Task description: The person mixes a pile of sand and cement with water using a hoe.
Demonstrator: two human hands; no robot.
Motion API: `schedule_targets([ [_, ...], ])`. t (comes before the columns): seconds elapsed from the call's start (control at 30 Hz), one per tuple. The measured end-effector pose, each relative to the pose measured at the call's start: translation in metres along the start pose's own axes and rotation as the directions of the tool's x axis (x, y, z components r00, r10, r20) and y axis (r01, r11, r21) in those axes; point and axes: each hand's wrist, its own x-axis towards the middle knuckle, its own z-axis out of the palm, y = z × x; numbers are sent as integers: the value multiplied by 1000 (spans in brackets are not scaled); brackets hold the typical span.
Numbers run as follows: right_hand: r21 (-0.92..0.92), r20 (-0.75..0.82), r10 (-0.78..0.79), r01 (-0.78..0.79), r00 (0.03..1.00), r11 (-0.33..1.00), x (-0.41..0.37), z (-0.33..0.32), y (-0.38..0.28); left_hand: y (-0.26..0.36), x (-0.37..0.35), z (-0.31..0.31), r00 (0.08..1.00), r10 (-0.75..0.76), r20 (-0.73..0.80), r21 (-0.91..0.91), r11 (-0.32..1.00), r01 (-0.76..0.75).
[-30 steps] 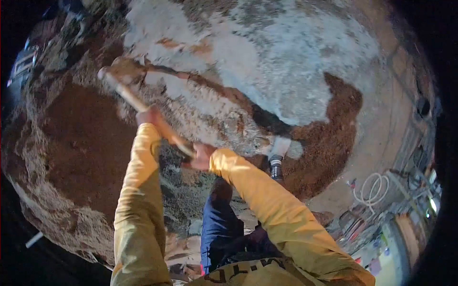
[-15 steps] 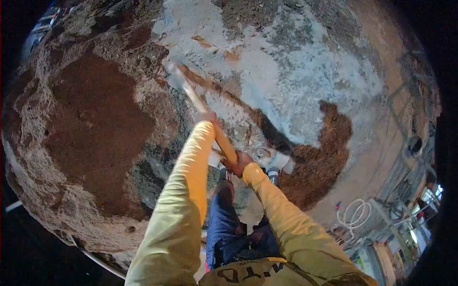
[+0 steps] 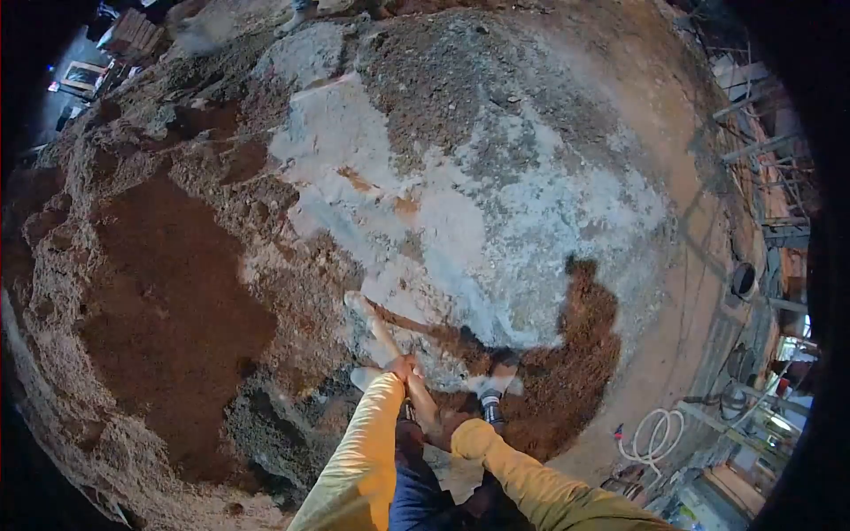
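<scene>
Both my hands grip a long wooden-handled tool (image 3: 384,338), which slants up and left from my legs. My left hand (image 3: 405,365) is wrapped round the middle of the handle. Lower down, my right hand (image 3: 450,425) closes on the handle near its bottom end, partly hidden by the yellow sleeve. The tool's far end is pale and blurred, over broken soil in front of my feet, so its kind of head cannot be made out. My shoes (image 3: 496,382) stand just beyond my hands, blurred.
Dark brown soil (image 3: 177,319) lies to the left, and pale grey powder (image 3: 522,239) covers the ground ahead. A coiled white hose (image 3: 653,438) lies at right. Wooden framing (image 3: 753,146) and a round pipe opening (image 3: 744,280) line the right side.
My view has tilted up, so the hands sit lower in it. The tool's far end has come closer to my feet. Both hands keep their grip on the handle.
</scene>
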Motion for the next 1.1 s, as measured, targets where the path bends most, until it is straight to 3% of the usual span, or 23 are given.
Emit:
schedule_targets([
  [0.1, -17, 55, 75, -74, 996, 997, 10, -35, -11, 18, -5, 6, 996, 68, 56, 25, 997, -70],
  [0.13, 20, 75, 106, -108, 991, 994, 13, -60, -20, 23, -6, 7, 941, 291, 170, 423, 841, -337],
  [0.17, -64, 9, -73, 73, 997, 995, 15, -83, -17, 28, -7, 13, 799, 497, 339, 704, 429, -565],
  [0.2, -117, 18, -134, 135, 991, 984, -6, -123, -25, 38, -13, 34, 816, 492, 303, 673, 496, -549],
  [0.23, -169, 26, -194, 196, 981, 966, -27, -164, -33, 49, -33, 71, 977, 207, 54, 232, 949, -214],
  [0.27, -218, 31, -159, 162, 987, 962, -49, -189, -25, 56, -41, 103, 980, -196, 24, -351, 916, 191],
  [0.37, -379, 55, 92, -64, 994, 923, -104, -248, 43, 51, -44, 173, 981, 118, 155, -438, 898, -39],
  [0.4, -305, 6, -114, 111, 993, 946, -115, -252, 99, 53, -56, 203, 995, 55, 82, -457, 889, -11],
  [0.43, -298, -38, -132, 115, 990, 948, -141, -255, 128, 39, -25, 207, 972, 59, 228, -358, 933, 27],
  [0.5, -278, -236, -72, 4, 969, 961, -203, -240, 178, 26, -21, 270, 988, 45, 145, -443, 896, 24],
  [0.53, -245, -338, -25, -62, 941, 967, -228, -228, 205, 2, -5, 301, 954, 91, 284, -547, 833, 84],
  [0.57, -204, -432, 38, -138, 901, 969, -252, -213, 233, 2, -28, 344, 764, 139, 630, -563, 760, 325],
  [0.63, -120, -573, 170, -287, 801, 950, -293, -186, 289, -23, -103, 434, 864, 11, 504, -463, 848, 259],
  [0.7, -56, -651, 290, -426, 701, 903, -320, -165, 339, -90, -68, 481, 864, 156, 479, -280, 960, -18],
  [0.73, -39, -670, 325, -469, 667, 882, -333, -156, 361, -69, -130, 488, 907, -26, 421, -349, 918, 188],
  [0.83, -92, -715, 235, -422, 658, 902, -337, -117, 398, -73, -134, 445, 869, 0, 495, -390, 893, 222],
  [0.9, -354, -720, -162, -156, 675, 922, -304, -82, 393, -55, -120, 392, 940, -21, 340, -399, 902, 165],
  [0.93, 108, -492, 193, -160, 849, 981, -274, -81, 349, -40, -114, 365, 995, -71, 63, -316, 945, 87],
  [0.97, -91, -457, 132, -193, 880, 977, -242, -55, 323, -49, -66, 308, 997, 64, 52, -214, 976, -52],
  [1.0, -436, -29, 282, -267, 959, 860, -179, -7, 370, -58, -19, 253, 980, 197, 39, -109, 975, -192],
  [1.03, -207, -356, -212, 144, 910, 968, -155, 15, 338, -29, -28, 217, 965, 256, -51, -74, 963, -260],
  [1.07, -307, -170, -39, -16, 985, 952, -109, 38, 311, 13, -56, 191, 947, 278, -162, -76, 953, -293],
  [1.1, 7, -31, 127, -127, 991, 992, -102, 12, 231, 52, -79, 167, 920, 300, -252, -67, 943, -326],
])
